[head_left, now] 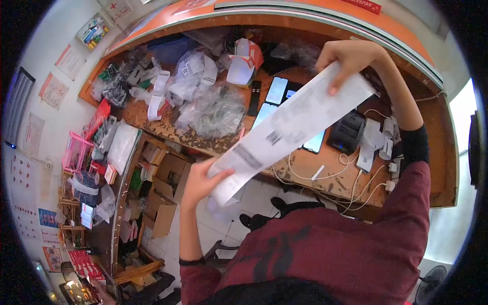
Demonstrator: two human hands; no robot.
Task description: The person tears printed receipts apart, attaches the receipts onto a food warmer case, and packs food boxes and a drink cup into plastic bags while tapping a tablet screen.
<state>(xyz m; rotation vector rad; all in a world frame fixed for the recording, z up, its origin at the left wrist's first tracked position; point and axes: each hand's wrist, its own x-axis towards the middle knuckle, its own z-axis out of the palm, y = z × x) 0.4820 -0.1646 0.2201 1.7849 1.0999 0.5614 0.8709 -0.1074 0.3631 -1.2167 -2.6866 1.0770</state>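
A long white strip of printed labels (292,122) with barcodes stretches diagonally between my two hands, above the worn wooden desk (203,145). My left hand (202,182) grips its lower end, thumb on the printed face and fingers behind. At the upper end my right hand (351,60) pinches the strip, the thumb lying across its front. Beneath the strip lie several phones, one of them a lit phone (276,90), partly covered by the paper. A black label printer (347,131) stands to the right, beside small paper rolls (373,137).
Clear plastic bags (213,109) crowd the desk's left part, near a curled label strip (158,95). White cables (351,195) trail along the front right edge. Cardboard boxes (165,218) fill the shelf at left. A fan (432,284) stands at lower right.
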